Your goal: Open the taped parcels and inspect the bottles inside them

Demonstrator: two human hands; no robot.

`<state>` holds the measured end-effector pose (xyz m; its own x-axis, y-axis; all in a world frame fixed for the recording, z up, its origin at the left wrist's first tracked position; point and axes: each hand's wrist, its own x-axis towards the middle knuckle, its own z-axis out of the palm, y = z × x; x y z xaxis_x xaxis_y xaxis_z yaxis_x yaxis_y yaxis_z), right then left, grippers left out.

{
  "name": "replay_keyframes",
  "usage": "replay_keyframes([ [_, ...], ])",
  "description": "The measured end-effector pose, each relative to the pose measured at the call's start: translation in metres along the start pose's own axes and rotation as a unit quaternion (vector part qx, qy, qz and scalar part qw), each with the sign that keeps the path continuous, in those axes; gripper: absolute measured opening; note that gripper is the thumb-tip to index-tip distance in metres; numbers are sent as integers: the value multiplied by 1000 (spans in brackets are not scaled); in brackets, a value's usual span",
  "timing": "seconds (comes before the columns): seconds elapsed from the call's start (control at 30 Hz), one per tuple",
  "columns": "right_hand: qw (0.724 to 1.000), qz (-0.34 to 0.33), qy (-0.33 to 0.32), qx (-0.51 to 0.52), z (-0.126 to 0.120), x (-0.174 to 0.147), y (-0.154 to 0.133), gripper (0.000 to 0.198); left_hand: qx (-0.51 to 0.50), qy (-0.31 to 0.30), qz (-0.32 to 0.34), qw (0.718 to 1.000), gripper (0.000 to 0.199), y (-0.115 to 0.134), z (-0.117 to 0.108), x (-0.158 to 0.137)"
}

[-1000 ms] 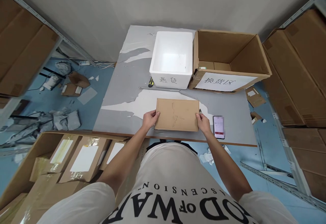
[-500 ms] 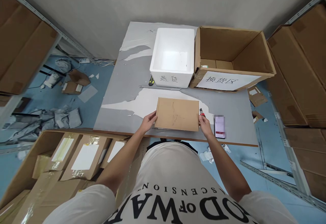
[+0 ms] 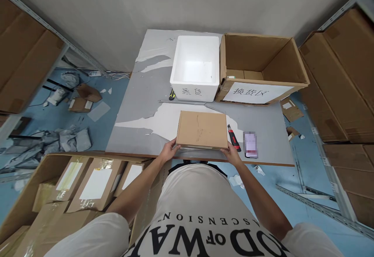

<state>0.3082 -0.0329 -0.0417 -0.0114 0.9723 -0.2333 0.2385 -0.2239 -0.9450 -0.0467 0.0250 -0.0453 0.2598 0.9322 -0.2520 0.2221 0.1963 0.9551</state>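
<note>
Matt cardboard carton (image 3: 202, 129), smooth foam bin (image 3: 195, 92)

I see a white T-shirt (image 3: 193, 190) with short, roomy sleeves (image 3: 99, 227), bold black capitals (image 3: 187, 240) across the front, a small OF (image 3: 215, 238) among them, finer lettering (image 3: 196, 217) nearer the hem (image 3: 198, 167), and something black (image 3: 175, 166) peeking out past it

Both bare forearms (image 3: 140, 185) angle forward and inward; the bare left hand (image 3: 168, 151) and bare right hand (image 3: 232, 154) stand apart, fingers (image 3: 175, 147) bent.
</note>
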Motion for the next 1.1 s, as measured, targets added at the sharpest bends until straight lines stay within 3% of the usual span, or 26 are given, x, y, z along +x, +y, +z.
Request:
replay_keyframes([
  [0.1,1000,-12,21,-16,-10,2,-22,49,15,17,13,1000,57,22,-5,3],
  [0.23,987,4,93,-129,-18,12,-61,46,40,75,17,996,54,46,-9,10],
  [0.4,960,46,148,-232,-19,34,-90,54,70,139,-17,988,51,56,-4,29],
  [0.6,956,90,133,-246,-17,49,-82,57,24,127,-46,991,55,57,0,40],
  [0.83,958,94,168,-214,-17,61,-69,63,-33,122,-56,990,77,44,-5,45],
  [0.97,964,97,194,-151,-17,60,-58,64,-68,112,-55,990,85,39,-3,44],
  [1.1,978,94,189,-8,-14,46,-38,61,-102,133,-48,985,82,39,1,40],
])
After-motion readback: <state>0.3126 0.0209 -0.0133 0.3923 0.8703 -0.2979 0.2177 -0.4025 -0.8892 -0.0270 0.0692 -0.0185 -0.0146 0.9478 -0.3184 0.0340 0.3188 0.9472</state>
